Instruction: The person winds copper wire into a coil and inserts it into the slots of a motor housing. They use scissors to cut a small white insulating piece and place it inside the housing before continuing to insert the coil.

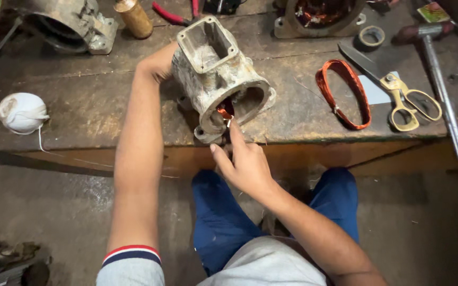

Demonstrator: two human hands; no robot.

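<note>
One worn grey motor housing (221,79) sits on the bench (91,100), tilted so its round mouth faces the person, and both hands are on it. The left hand (160,62) reaches round the far left side of the casing, palm pressed against it to steady it; its fingers are hidden behind the metal, so how tightly they close cannot be told. The right hand (242,159) comes up from below the bench edge, index finger stretched up into the mouth, tip touching the copper winding (225,110) inside, the other fingers loosely curled and holding nothing. Right of that hand, well apart, lies one loose copper coil (344,94), a long oval loop. Just beyond the coil rests one pair of brass-handled scissors (398,90), and further right, one hammer (436,79) with a long metal shaft. Above the coil, one small roll of tape (371,36). Far left of the left hand, one white ball of string (22,112) sits near the bench edge. Up beyond the left hand stands one brass-coloured cylinder (133,18).
</note>
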